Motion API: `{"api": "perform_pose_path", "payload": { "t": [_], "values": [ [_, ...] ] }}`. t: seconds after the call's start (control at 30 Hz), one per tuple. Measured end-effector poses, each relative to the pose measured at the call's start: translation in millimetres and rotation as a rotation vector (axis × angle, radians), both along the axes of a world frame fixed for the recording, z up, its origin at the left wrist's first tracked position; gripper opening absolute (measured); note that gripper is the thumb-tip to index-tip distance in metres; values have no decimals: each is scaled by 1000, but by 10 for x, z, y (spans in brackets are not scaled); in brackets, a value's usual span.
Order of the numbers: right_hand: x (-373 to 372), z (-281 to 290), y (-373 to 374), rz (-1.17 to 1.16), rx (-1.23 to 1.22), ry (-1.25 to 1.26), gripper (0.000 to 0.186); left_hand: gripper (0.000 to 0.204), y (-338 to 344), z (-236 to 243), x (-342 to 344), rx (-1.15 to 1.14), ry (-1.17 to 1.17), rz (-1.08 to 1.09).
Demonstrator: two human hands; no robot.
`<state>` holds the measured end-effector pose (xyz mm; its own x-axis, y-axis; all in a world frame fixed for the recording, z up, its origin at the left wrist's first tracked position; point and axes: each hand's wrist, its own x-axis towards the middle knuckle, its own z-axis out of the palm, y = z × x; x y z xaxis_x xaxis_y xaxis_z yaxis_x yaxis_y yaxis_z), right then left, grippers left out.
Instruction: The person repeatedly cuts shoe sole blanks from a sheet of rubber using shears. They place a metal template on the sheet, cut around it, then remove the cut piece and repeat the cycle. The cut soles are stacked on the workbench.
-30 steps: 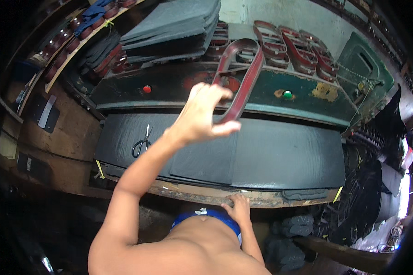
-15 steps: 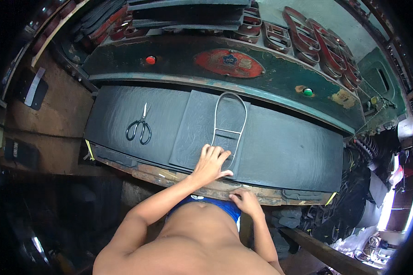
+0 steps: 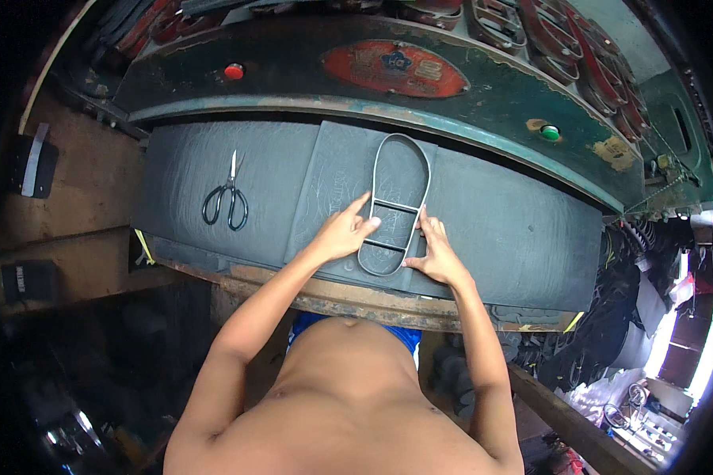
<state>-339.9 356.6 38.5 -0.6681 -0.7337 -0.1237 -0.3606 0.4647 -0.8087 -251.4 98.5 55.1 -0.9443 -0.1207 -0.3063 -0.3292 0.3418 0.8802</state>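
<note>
A sole-shaped metal cutting die (image 3: pixel 428 178) with two crossbars stands on a dark grey sheet (image 3: pixel 337 170), its rounded ends toward and away from me. My left hand (image 3: pixel 342 236) holds the die's left wall, thumb and index finger at the rim beside the crossbars. On the opposite side, my right hand (image 3: pixel 438 252) grips the right wall between fingertips and a thumb set lower down. To the left lie scissors (image 3: pixel 231 190) with black handles, blades pointing away from me.
Beneath the sheet spreads a wide dark work surface (image 3: pixel 515 229) with a worn front edge (image 3: pixel 348 299). Behind it runs a green machine beam (image 3: pixel 285 67) bearing a red button (image 3: pixel 234 72) and a green button (image 3: pixel 550 132). More red cutting dies (image 3: pixel 558 39) sit on top.
My right hand has risen from the front edge onto the die's right side. My left hand has shifted up to its left wall. The camera view has tilted toward me.
</note>
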Motion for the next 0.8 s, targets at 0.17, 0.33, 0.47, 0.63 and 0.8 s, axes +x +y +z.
{"api": "perform_pose_path", "payload": {
  "t": [0.17,0.33,0.47,0.63,0.8],
  "values": [
    [8,-15,29,33,-50,24,141,86,-47,-12,39,-52,33,-148],
    [12,-23,64,49,-17,45,139,91,-104,-22,125,-18,-17,-195],
    [-7,-28,77,79,-32,51,141,94,-100,0,119,35,-19,-207],
    [-25,-49,86,81,-22,47,141,97,-120,55,98,101,-58,-237],
    [-16,-28,87,77,0,21,142,95,-150,134,61,135,-113,-276]
  ]
}}
